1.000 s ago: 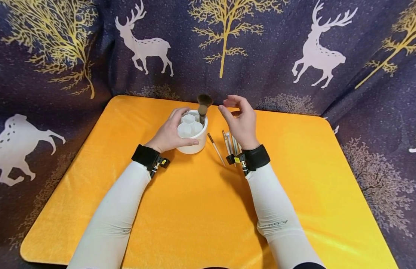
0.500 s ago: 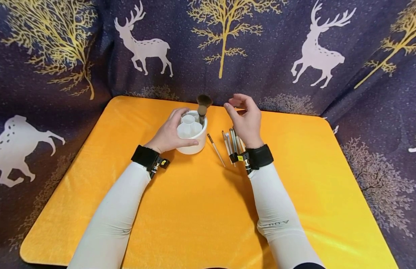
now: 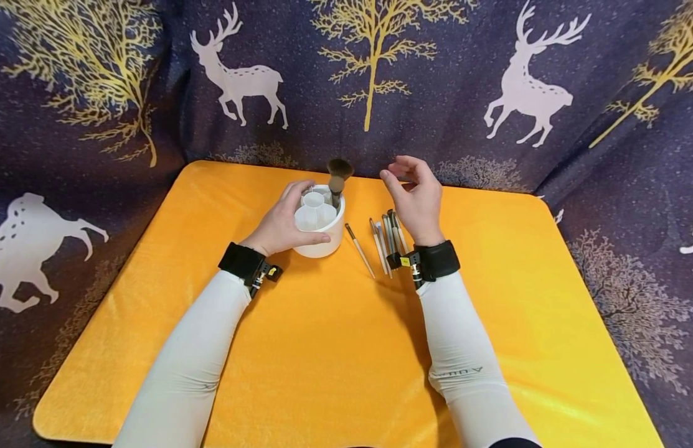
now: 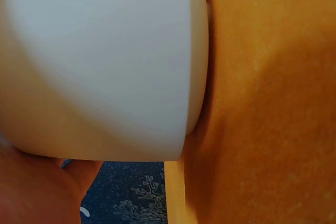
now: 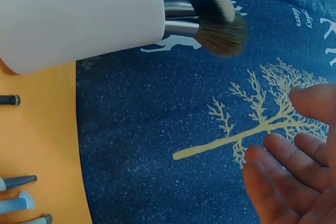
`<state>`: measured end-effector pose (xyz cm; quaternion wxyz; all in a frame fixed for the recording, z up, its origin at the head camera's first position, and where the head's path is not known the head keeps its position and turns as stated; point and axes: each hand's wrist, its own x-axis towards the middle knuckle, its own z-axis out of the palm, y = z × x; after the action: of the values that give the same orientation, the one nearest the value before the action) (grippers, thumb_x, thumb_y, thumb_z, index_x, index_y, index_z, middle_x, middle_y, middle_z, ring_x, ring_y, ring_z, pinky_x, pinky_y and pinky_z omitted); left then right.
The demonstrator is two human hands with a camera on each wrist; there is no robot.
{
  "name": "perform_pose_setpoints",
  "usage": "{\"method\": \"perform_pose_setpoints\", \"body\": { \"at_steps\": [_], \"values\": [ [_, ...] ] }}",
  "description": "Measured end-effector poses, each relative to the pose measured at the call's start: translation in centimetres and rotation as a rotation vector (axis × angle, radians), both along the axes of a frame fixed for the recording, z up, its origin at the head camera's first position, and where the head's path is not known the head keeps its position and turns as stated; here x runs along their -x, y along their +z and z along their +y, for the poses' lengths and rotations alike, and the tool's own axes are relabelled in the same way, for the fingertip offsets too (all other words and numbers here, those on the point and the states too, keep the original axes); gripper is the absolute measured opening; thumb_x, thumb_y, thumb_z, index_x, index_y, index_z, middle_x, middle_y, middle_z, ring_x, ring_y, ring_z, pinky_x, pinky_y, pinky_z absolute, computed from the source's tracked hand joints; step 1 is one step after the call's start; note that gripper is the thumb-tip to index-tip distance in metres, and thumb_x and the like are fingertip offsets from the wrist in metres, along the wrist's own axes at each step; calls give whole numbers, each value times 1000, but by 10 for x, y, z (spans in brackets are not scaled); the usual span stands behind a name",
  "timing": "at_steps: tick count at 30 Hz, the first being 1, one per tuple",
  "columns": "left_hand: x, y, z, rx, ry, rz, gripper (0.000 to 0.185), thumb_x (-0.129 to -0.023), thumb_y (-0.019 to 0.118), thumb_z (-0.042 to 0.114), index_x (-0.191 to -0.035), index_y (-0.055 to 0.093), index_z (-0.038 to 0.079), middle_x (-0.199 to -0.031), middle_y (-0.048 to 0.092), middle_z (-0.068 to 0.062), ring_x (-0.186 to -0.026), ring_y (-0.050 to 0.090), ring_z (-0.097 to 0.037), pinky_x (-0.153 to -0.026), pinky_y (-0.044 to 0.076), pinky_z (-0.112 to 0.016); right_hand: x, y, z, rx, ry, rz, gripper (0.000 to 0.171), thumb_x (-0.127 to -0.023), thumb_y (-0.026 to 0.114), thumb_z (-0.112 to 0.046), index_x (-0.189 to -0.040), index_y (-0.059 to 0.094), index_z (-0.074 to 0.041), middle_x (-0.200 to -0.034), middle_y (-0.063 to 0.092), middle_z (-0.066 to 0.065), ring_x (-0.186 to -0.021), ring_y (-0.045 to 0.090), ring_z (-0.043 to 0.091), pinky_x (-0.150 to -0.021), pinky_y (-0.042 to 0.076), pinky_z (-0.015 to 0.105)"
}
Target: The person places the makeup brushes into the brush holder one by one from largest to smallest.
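Note:
A white round holder (image 3: 322, 246) with several inner compartments stands on the table, and my left hand (image 3: 281, 223) grips its side, thumb along the front. Two fluffy makeup brushes (image 5: 223, 32) stick up from the holder, bristles up, in the right wrist view. My right hand (image 3: 418, 199) hovers to the right of the holder with loosely bent fingers and nothing between them. Below it on the cloth lie several slim makeup brushes (image 3: 381, 246) in a loose group. One thin brush (image 3: 360, 250) lies apart, nearer the holder. In the left wrist view the holder's wall (image 4: 105, 61) fills much of the frame.
An orange cloth covers the table (image 3: 324, 348), whose back edge runs just behind the holder. A dark curtain (image 3: 324, 74) printed with white deer and yellow trees hangs close behind and at both sides. Black camera straps (image 3: 434, 261) circle both wrists.
My right hand has drifted right, away from the holder, uncovering more of the slim brushes beneath. The left hand and the holder have stayed in place.

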<state>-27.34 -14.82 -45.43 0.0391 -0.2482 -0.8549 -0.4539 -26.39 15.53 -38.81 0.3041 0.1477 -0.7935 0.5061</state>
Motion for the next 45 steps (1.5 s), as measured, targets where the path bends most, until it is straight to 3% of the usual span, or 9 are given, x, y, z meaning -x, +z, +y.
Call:
{"method": "perform_pose_setpoints", "body": {
  "at_steps": [4,15,20,33,45],
  "values": [
    [1,-1,0,1,2,3,122,-74,106,40,-169,35,11,-167,40,-10,-144,50,-30,-123,44,-55,1,0,2,-12,-13,-10,38,-105,82,-19,-137,71,0,-119,78,15,-111,76,28,-90,59,58],
    [1,-3,0,0,3,6,121,-74,106,39,-169,36,12,-166,40,-9,-143,51,-30,-122,44,-55,3,0,9,-19,-58,-59,38,-106,81,-21,-137,72,-2,-118,78,12,-109,75,25,-86,55,28],
    [1,-2,1,1,6,2,122,-74,106,40,-169,36,13,-166,39,-10,-143,50,-31,-122,44,-56,4,0,11,-25,-75,-97,37,-106,81,-22,-137,73,-4,-117,79,11,-108,75,24,-83,54,22],
    [1,-1,0,4,10,-5,121,-74,106,42,-170,35,17,-166,40,-8,-142,51,-30,-122,45,-55,9,-5,15,-66,-102,-167,33,-105,82,-23,-131,76,-5,-114,80,10,-106,73,24,-81,54,26],
    [1,-2,0,-2,12,-4,120,-74,106,42,-169,36,15,-165,41,-9,-141,51,-30,-121,45,-55,12,-14,20,-151,-102,-383,26,-106,80,-25,-120,77,-3,-107,75,15,-95,70,30,-80,53,38]
  ]
}}
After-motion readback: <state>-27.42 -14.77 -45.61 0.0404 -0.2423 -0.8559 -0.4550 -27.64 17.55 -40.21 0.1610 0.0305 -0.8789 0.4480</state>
